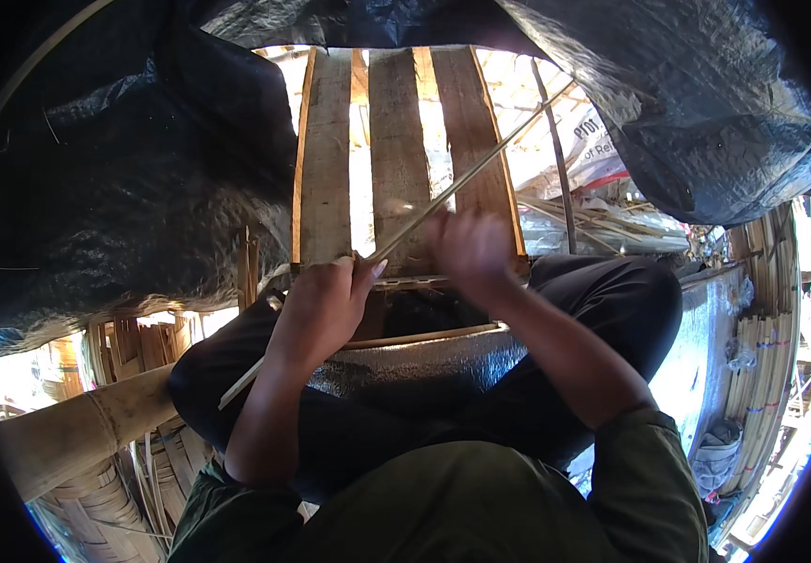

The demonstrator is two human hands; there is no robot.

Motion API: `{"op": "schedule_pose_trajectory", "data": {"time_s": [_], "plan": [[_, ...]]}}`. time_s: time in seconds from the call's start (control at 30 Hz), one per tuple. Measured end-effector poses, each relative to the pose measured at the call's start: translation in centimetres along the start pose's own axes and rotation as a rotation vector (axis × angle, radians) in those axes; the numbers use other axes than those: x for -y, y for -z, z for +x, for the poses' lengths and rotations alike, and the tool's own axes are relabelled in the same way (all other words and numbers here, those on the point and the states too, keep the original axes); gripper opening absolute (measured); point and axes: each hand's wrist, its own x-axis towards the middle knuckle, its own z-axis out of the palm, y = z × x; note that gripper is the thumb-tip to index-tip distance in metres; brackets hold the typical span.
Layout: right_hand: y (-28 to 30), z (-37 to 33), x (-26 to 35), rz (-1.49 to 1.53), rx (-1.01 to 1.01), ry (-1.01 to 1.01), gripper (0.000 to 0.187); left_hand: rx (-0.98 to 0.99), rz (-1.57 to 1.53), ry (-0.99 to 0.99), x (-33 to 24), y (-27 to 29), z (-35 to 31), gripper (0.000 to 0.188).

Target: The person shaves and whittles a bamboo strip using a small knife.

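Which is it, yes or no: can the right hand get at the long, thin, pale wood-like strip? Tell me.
Likely yes: the blurred right hand is close beside the strip, with nothing visible blocking its upper length; the left hand grips it lower down.

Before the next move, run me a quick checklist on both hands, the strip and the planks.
1. Left hand closed on the thin strip: ok.
2. Right hand gripping securely: cannot tell; it is motion-blurred.
3. Strip's near end in sight: ok, at lower left.
4. Strip's far end clear of the dark sheeting: cannot tell; they meet in this single view.
5. Planks forming a gapless surface: not ok; bright gaps show between the three.
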Motion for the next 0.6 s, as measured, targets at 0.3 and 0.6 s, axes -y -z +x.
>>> {"op": "schedule_pose_trajectory", "data": {"time_s": [0.3, 0.6], "plan": [[0.5, -0.1, 0.6, 0.038, 0.006, 0.024, 0.012, 0.035, -0.002, 0.004, 0.5, -0.2, 0.0, 0.035], [1.1, 0.9, 0.9, 0.367, 0.013, -0.200, 0.038, -0.096, 0.151, -0.072, -0.4, -0.8, -0.5, 0.036]]}}
